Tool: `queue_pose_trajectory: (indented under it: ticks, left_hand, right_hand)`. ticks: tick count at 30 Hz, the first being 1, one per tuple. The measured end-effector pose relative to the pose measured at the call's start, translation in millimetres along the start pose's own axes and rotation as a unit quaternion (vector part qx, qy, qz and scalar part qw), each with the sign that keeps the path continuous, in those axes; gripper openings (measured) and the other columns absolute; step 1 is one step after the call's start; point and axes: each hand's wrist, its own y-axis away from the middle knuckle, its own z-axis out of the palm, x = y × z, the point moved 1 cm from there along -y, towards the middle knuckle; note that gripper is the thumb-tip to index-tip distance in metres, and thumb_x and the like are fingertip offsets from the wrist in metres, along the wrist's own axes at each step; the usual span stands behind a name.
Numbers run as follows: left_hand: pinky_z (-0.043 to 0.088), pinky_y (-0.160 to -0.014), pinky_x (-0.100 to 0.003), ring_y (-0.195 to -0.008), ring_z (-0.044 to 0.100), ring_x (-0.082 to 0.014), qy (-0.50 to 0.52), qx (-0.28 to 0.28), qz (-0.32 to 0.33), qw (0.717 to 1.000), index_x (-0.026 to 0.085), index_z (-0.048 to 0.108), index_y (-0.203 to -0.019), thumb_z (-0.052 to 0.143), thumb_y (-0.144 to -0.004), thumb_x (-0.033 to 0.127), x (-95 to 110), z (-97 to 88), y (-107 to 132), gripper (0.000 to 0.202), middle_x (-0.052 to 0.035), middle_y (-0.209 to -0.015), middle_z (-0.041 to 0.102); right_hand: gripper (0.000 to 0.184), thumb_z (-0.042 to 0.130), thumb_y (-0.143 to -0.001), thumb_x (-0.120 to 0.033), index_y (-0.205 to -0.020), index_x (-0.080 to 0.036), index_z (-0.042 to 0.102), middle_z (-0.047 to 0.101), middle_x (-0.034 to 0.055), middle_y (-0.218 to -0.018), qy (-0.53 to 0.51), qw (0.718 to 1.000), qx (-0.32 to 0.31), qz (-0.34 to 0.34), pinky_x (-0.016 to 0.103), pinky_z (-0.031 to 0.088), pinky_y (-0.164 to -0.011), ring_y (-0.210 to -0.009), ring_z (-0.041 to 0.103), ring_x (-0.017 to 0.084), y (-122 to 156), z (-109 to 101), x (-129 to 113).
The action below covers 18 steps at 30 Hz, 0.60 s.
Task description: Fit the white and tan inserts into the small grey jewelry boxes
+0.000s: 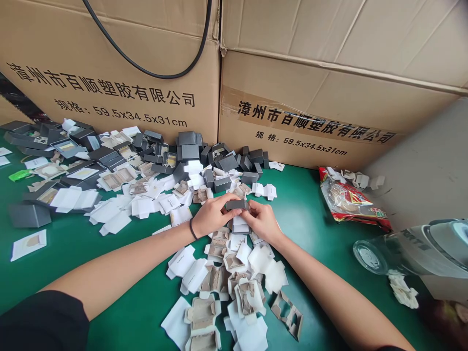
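Note:
Both hands meet over the middle of the green table around a small dark grey box [237,204]. My left hand [215,213] has its fingers and thumb closed on the box's left side. On the other side, my right hand [262,219] grips it with bent fingers. Just below the box, a white piece [240,225] shows between the hands; whether it is attached to the box I cannot tell. Beneath and in front of the hands lie several folded grey-brown card inserts [215,279] and white paper pieces [195,275].
Dark grey boxes [188,146] and loose papers are heaped at the back and left, against large cardboard cartons [285,92]. At right are a red snack bag [353,200], a clear bottle [413,248] lying sideways and a crumpled tissue [403,291]. A black cable [161,75] hangs above.

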Motion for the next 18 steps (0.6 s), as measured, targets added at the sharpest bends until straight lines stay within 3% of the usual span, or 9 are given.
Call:
queue_pose_trajectory:
  ticks: [5,11,15,18]
  left_hand:
    - [0.046,-0.071,-0.023,-0.077,0.064,-0.014,-0.05,0.01,0.028,0.998,0.02,0.058,-0.094,0.05,-0.085,0.04,1.1,-0.2,2.8,0.023,-0.0009,-0.09,0.068]
    - [0.043,-0.064,-0.023,-0.07,0.063,-0.0144,-0.077,0.02,0.01,0.997,0.02,0.057,-0.085,0.049,-0.085,0.034,4.0,-5.1,0.6,0.016,0.0001,-0.079,0.068]
    - [0.045,-0.065,-0.023,-0.072,0.064,-0.0146,-0.072,0.006,-0.009,0.997,0.02,0.056,-0.091,0.048,-0.086,0.04,1.2,-4.4,-1.2,0.022,-0.0002,-0.084,0.068]
    - [0.047,-0.076,-0.025,-0.087,0.064,-0.0162,-0.061,0.016,0.02,0.998,0.02,0.054,-0.1,0.049,-0.085,0.045,-1.4,-2.8,-1.5,0.03,-0.003,-0.097,0.066]
  right_hand:
    - [0.033,0.049,-0.077,-0.04,-0.057,-0.02,0.034,0.032,-0.0066,-0.05,0.003,1.0,-0.026,-0.017,0.023,0.022,-0.047,-0.049,0.027,0.007,1.6,0.1,1.1]
    - [0.033,0.047,-0.08,-0.039,-0.057,-0.02,0.033,0.035,-0.0059,-0.05,0.018,0.998,-0.053,-0.037,0.023,0.022,-0.047,-0.049,0.028,0.007,2.2,0.4,0.6]
    - [0.035,0.046,-0.08,-0.04,-0.056,-0.02,0.03,0.033,-0.0065,-0.048,0.014,0.999,-0.031,-0.013,0.023,0.021,-0.046,-0.047,0.027,0.007,1.4,0.9,-0.7]
    - [0.036,0.048,-0.078,-0.039,-0.053,-0.02,0.03,0.035,-0.0065,-0.045,0.009,1.0,-0.026,0.001,0.022,0.023,-0.046,-0.046,0.029,0.007,0.9,-0.2,-0.9]
